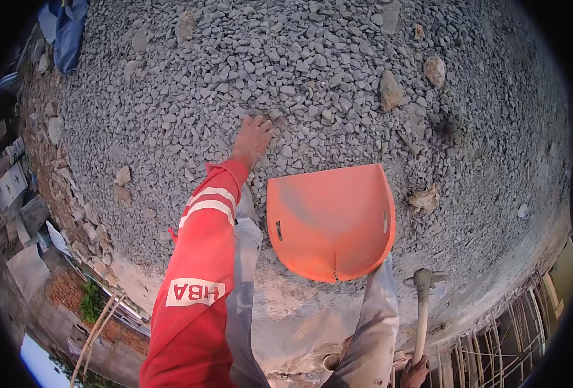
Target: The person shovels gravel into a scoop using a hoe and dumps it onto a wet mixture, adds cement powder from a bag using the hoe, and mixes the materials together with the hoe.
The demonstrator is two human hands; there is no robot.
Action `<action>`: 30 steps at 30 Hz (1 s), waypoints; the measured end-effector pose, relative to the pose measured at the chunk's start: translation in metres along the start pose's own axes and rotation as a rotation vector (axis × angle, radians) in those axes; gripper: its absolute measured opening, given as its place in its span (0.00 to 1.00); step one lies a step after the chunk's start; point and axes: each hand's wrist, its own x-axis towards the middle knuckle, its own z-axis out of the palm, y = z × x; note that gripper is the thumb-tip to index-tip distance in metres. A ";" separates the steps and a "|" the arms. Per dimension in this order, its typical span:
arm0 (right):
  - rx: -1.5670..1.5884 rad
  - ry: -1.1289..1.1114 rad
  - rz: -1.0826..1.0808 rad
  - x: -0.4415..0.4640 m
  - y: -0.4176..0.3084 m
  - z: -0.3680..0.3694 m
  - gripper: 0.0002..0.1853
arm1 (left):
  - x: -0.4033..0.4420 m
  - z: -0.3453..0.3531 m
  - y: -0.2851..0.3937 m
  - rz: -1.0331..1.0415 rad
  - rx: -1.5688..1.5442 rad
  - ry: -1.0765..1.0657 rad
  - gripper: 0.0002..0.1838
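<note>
My left hand [252,139], in a red sleeve with white stripes, rests on the grey gravel [286,71] with its fingers spread. At the bottom right, my right hand [416,373] is wrapped round the wooden handle of a hoe-like tool [422,310]; its metal head points up, beside my knee. An orange scoop-shaped pan [332,220] lies between the two, its straight edge toward the gravel and its rounded, cracked edge toward my legs. It has a slot on each side and only a little dust on it.
Larger stones [390,90] lie in the gravel at the upper right. A blue cloth [68,35] is at the top left. Bamboo poles [96,336] and brick rubble are at the lower left, with thin sticks [493,352] at the lower right.
</note>
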 end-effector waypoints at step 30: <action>1.022 0.139 -0.945 -0.069 -0.435 -0.237 0.28 | -0.012 -0.434 -0.182 -0.656 -2.345 0.598 0.12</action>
